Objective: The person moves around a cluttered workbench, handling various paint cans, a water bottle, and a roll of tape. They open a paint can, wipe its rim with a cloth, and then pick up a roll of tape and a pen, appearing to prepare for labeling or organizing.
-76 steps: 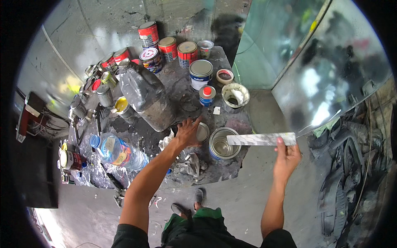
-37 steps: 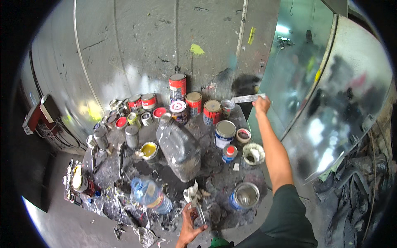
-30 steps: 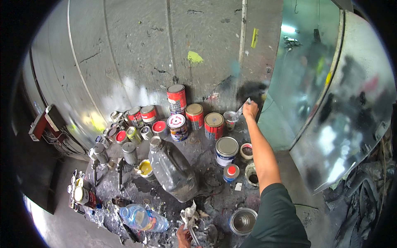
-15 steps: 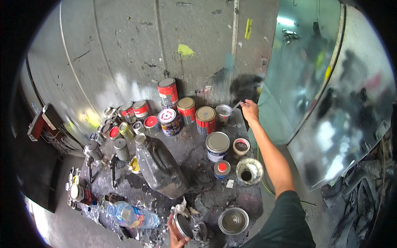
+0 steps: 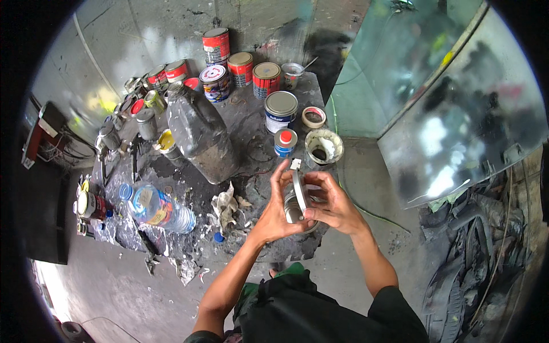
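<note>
A round metal can lid (image 5: 299,187) stands nearly on edge between my hands, over the near right part of the table. My left hand (image 5: 277,210) holds it from the left, fingers curled up along its side. From the right, my right hand (image 5: 336,204) grips it with thumb and fingers. Below the lid, a metal can (image 5: 293,212) shows in part between my hands, the rest of it hidden by them. Just beyond stand a small blue can with a red cap (image 5: 285,140) and a paint-crusted tub (image 5: 323,147) with a dark inside.
On the stained table (image 5: 251,137), a large grey jug (image 5: 203,134) and a lying plastic bottle (image 5: 157,210) are to the left. Crumpled paper (image 5: 224,206) lies left of my hands. Several paint cans (image 5: 266,80) and a cup with a stick (image 5: 292,74) line the back.
My right hand has come back from the stick in the far cup to the lid. My left hand has brought the lid rightward over the open can. The view has tilted down.
</note>
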`<state>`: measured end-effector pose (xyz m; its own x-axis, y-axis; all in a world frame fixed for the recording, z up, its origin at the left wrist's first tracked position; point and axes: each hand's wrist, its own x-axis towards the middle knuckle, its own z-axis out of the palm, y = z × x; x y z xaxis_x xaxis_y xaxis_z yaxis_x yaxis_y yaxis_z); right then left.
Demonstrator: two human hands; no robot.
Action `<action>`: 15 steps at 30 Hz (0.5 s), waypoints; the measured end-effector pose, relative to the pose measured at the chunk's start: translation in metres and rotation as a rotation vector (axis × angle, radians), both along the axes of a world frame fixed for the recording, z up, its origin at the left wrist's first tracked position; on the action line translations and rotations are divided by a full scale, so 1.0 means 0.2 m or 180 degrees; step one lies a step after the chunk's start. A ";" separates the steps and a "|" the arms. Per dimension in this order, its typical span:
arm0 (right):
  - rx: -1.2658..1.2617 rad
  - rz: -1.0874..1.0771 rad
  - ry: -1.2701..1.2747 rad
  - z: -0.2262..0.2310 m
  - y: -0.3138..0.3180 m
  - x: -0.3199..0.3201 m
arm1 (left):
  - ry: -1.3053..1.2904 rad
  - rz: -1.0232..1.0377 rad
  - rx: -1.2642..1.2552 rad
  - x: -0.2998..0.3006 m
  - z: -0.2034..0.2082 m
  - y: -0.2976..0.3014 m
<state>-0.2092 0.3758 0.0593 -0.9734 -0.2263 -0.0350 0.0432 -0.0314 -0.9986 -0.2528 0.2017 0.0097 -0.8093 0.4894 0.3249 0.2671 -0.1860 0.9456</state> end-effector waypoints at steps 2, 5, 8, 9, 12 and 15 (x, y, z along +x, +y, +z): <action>0.0286 -0.0140 0.0163 -0.05 0.00 0.03 | -0.0001 -0.0103 -0.0100 0.01 -0.03 0.00; 0.1798 -0.0388 0.0954 -0.07 -0.02 0.07 | 0.0327 0.0081 -0.0653 0.04 0.00 -0.13; 0.2887 -0.0221 0.1255 -0.16 -0.05 0.11 | -0.0229 0.0400 0.0020 0.03 -0.13 -0.28; 0.3070 -0.0034 0.1235 -0.19 -0.04 0.11 | -0.0486 0.0473 0.0140 0.05 -0.14 -0.32; 0.3530 0.0217 0.1060 -0.20 -0.07 0.12 | -0.0661 0.0463 -0.0144 0.08 -0.15 -0.36; 0.3772 0.0282 0.1005 -0.19 -0.09 0.12 | -0.0607 0.0455 -0.0106 0.13 -0.21 -0.39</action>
